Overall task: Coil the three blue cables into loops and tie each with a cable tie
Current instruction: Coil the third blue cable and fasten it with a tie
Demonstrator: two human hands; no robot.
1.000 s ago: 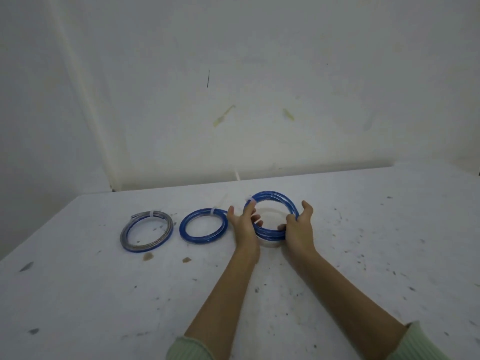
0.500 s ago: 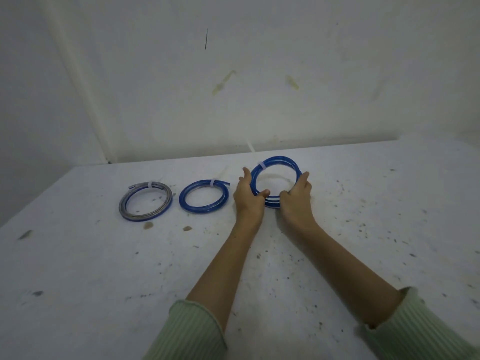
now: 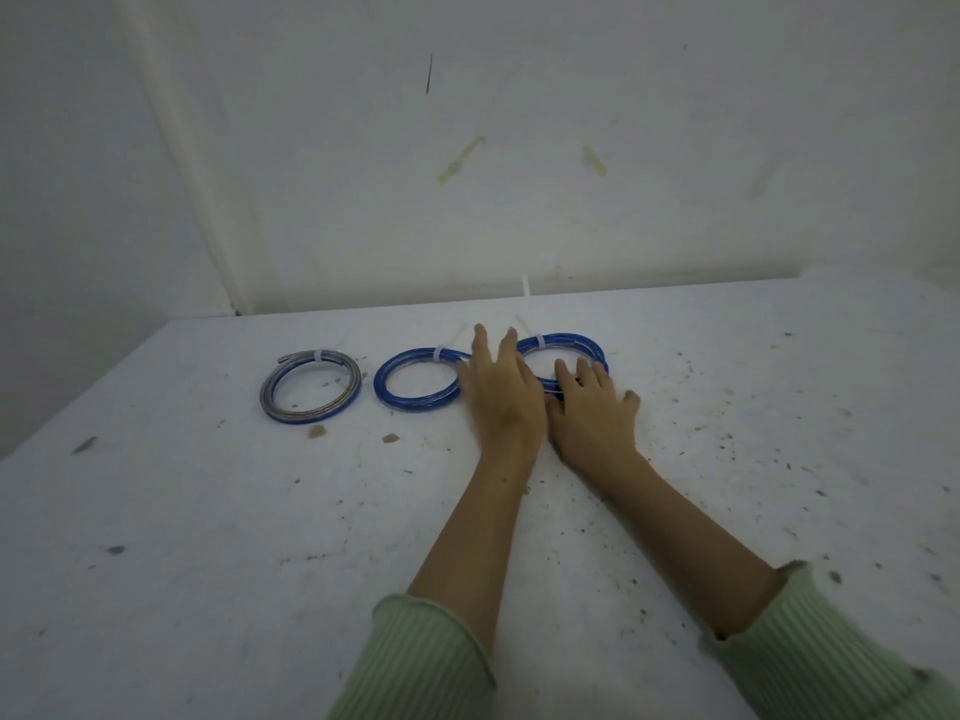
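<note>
Both hands have let go: the left hand (image 3: pixel 501 392) and right hand (image 3: pixel 592 413) now lie flat, grip open, over the third coil (image 3: pixel 563 345) on the bench (image 3: pixel 208 511). Beyond, all three coils look tied; the task seems finished.

Bare utility room or makeshift workspace, type unclear. Scuffed, speckled white table (image 3: pixel 208 511) pushed into a corner at 11 o'clock; plain white walls (image 3: pixel 675 122) with yellowed tape remnants (image 3: pixel 460 161) at 12 o'clock. No furnishings or tools visible.
</note>
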